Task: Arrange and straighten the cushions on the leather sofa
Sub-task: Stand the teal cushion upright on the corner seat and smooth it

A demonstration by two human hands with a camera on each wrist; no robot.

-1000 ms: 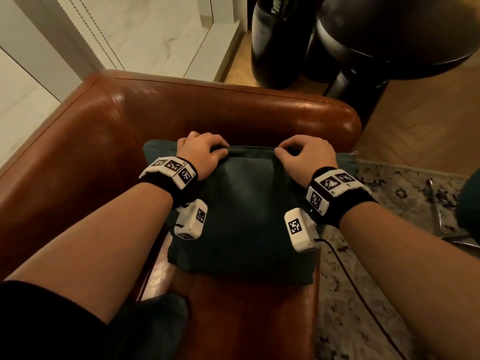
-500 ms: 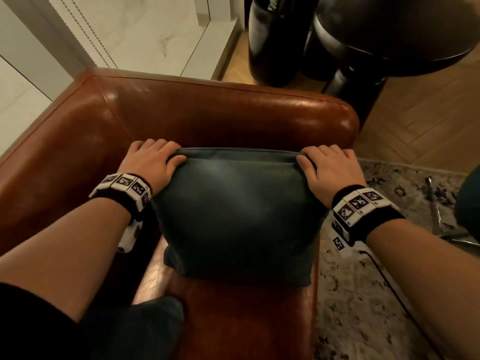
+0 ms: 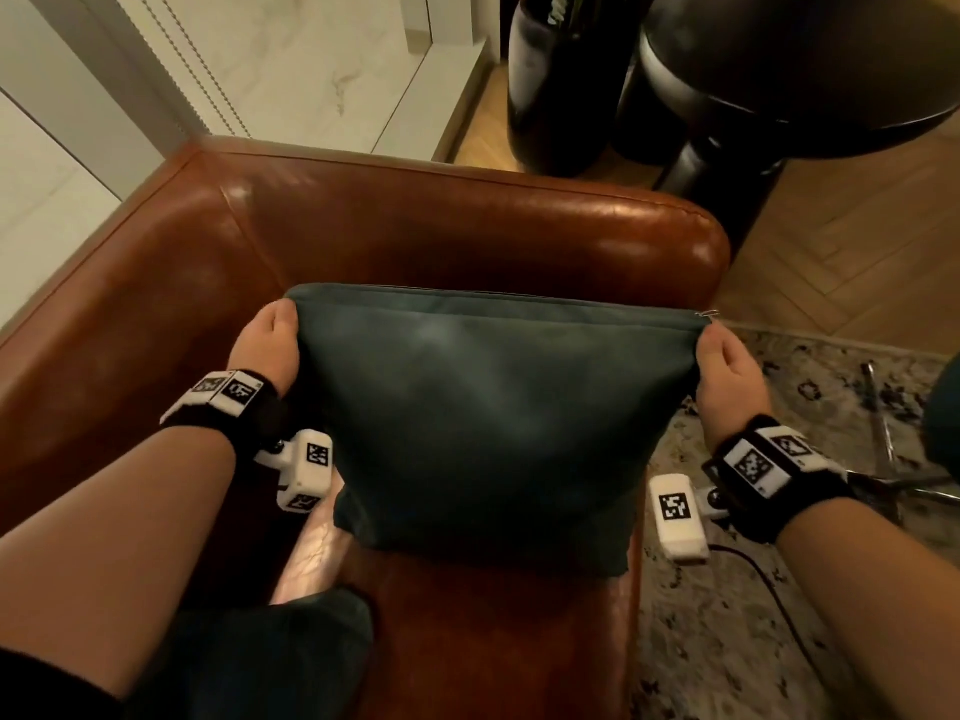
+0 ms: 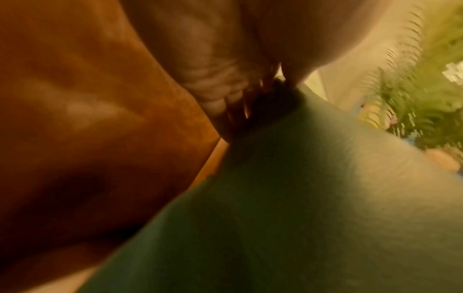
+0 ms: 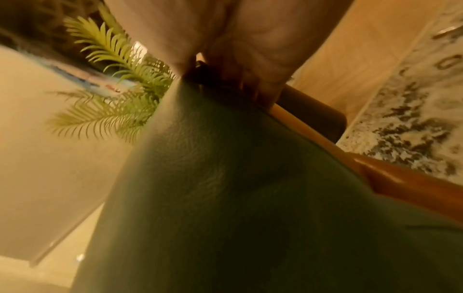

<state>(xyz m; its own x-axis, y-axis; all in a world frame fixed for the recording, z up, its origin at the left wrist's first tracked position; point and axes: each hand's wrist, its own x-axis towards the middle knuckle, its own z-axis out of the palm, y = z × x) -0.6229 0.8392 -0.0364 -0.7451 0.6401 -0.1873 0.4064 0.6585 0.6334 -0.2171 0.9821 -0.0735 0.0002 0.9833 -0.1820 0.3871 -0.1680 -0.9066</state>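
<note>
The left hand [image 3: 267,345] at 9 o'clock and the right hand [image 3: 727,368] at 3 o'clock each pinch, it seems, an upper corner of the green cushion [image 3: 493,423], which stands upright on the leather sofa [image 3: 467,226].

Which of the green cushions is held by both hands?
The big green cushion standing against the sofa back; the other cushion lies untouched at the lower left.

no readable text, only coded square markers on wristbands [image 3: 228,394]
</note>
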